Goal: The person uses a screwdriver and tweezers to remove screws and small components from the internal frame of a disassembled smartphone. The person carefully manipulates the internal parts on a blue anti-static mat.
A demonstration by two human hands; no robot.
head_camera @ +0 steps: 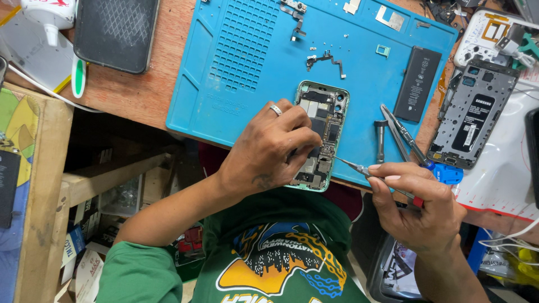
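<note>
Left hand: our left hand rests on the opened phone, fingers curled, pinning it to the blue mat.
Right hand: our right hand pinches a thin screwdriver, fingers closed round it.
Relation: the tip points left at the phone's lower half, just beside it; the phone's long axis runs away from us.
Phone: pale green frame, boards exposed, at the mat's near edge on the table.

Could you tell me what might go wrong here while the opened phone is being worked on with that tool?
The screwdriver in the right hand points at the phone and its exposed boards; a slip might scratch them. The phone overhangs the blue mat at the table edge, steadied only by the left hand. Loose small parts could scatter.
</note>
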